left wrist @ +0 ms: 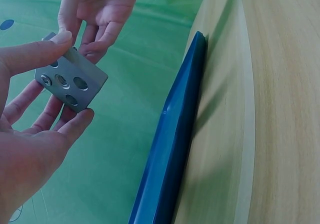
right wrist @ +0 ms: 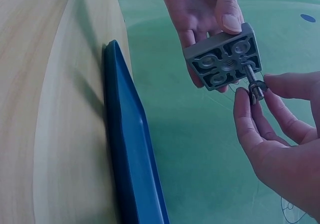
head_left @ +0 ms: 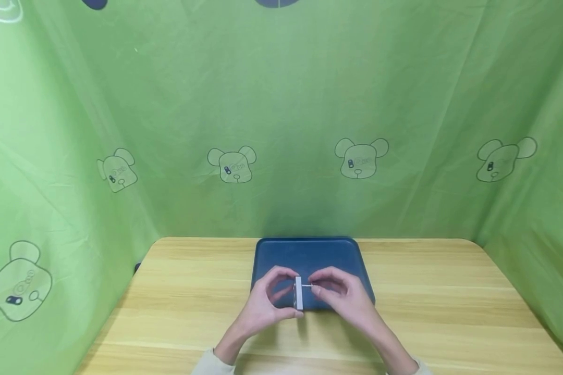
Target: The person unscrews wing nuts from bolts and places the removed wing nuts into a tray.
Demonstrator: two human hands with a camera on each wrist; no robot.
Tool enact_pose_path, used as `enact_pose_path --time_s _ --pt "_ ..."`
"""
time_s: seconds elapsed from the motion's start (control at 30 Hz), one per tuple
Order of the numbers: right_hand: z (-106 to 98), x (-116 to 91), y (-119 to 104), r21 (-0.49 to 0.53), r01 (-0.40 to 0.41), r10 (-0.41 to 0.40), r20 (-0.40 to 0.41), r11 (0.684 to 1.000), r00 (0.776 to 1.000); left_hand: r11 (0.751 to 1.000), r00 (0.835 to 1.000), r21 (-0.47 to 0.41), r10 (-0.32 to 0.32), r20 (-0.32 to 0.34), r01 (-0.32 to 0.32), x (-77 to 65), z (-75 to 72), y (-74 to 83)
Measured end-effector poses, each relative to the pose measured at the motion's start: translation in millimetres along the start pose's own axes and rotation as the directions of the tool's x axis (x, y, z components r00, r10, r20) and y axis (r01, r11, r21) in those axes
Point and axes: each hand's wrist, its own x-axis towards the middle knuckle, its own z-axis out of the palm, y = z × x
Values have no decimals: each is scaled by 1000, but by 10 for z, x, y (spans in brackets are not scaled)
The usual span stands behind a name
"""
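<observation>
A grey square metal block [left wrist: 72, 79] with several round holes is upright over the tray, gripped at its edges by my left hand [head_left: 268, 299], thumb on one edge and fingertips on the opposite one. In the right wrist view its recessed, ribbed face shows, and a threaded bolt [right wrist: 251, 75] juts out from a hole near one corner. The bolt head [left wrist: 46, 79] sits on the flat face. My right hand [head_left: 344, 291] pinches a small metal ring [right wrist: 257, 86] around the bolt's free end; whether it is a nut or a washer is unclear.
Beneath the hands a dark blue tray [head_left: 309, 255] lies on the wood-grain table [head_left: 431, 281], near its far edge. A green curtain [head_left: 291, 104] with bear-head outlines hangs behind the table and along both sides.
</observation>
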Motion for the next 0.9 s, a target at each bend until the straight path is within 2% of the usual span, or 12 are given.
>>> enact_pose_path --time_s 0.23,0.5,0.9 --pt "-22 0 -4 -29 47 -47 3 998 999 1000 1000 1 -4 0 4 1 2 1" --pt "-15 3 -3 35 -5 5 13 999 1000 1000 1000 -11 -15 -9 15 5 -6 18" --pt "-8 5 6 22 -1 1 7 1000 1000 1000 1000 -4 -14 -16 14 1 -22 28"
